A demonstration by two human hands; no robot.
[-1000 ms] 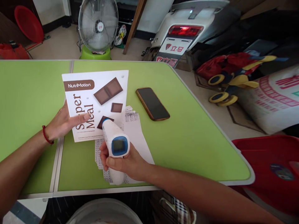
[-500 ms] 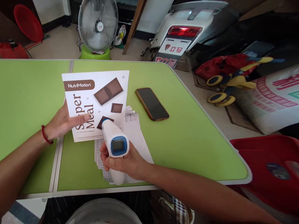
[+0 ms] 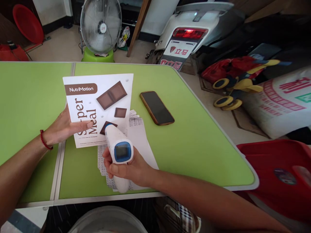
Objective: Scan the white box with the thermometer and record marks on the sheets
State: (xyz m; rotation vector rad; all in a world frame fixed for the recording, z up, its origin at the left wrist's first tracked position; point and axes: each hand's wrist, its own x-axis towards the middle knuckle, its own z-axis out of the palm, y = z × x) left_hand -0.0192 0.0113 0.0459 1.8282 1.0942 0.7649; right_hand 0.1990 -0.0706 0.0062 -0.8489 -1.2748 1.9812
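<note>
Seen from the head camera, the left hand (image 3: 63,125) comes in from about 9 o'clock and is closed on the lower left edge of a printed NutriMotion Super Meal card (image 3: 97,105), its fingers (image 3: 82,125) lying across the title and hiding some letters. A red string bracelet (image 3: 44,139) circles that wrist. The right hand (image 3: 128,169) sits near 6 o'clock, wrapped around the handle of a white and blue infrared thermometer (image 3: 119,149), whose nose touches or nearly touches the lower part of the card and whose dark display faces up toward the camera. Under that hand lie loose sheets of densely printed paper (image 3: 138,142), partly tucked beneath the card. A smartphone in a brown case (image 3: 156,108) lies face up on the green folding bench (image 3: 196,155), just right of the card and apart from both hands. Beyond the bench, a metal fan (image 3: 100,26) on a green base stands at 11 o'clock, and a white scooter's rear (image 3: 190,38) shows at 1 o'clock. A woven sack (image 3: 279,106) sits at 3 o'clock, a red bin (image 3: 274,168) at 4 o'clock, and a pale basin (image 3: 107,223) at 6 o'clock below the bench edge. A red basin (image 3: 28,24) leans at 10 o'clock.
</note>
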